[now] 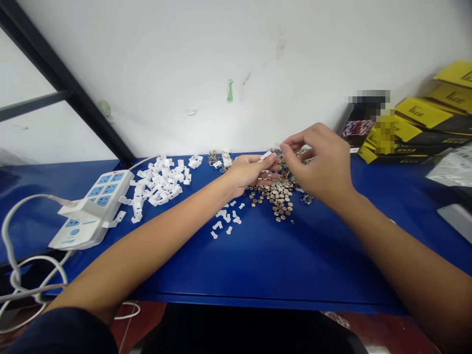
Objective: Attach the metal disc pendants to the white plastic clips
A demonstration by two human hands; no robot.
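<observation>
My left hand [252, 169] is closed on a small white plastic part [265, 156], pinched under the thumb, above the far middle of the blue table. Just to its right, my right hand [319, 162] is raised with thumb and forefinger drawn together; whatever lies between them is too small to make out. Below and behind the hands spreads a pile of round metal discs [280, 196]. Small flat white pieces [226, 216] are scattered left of the discs. Farther left is a heap of white plastic parts [162, 182].
A white power strip [106, 196] with a plugged-in adapter [83, 211] and looping cable is on the left. Yellow and black boxes [424, 123] are stacked at the right, near a clear plastic bag [453, 167]. A white wall [177, 64] closes off the blue table [236, 268] behind.
</observation>
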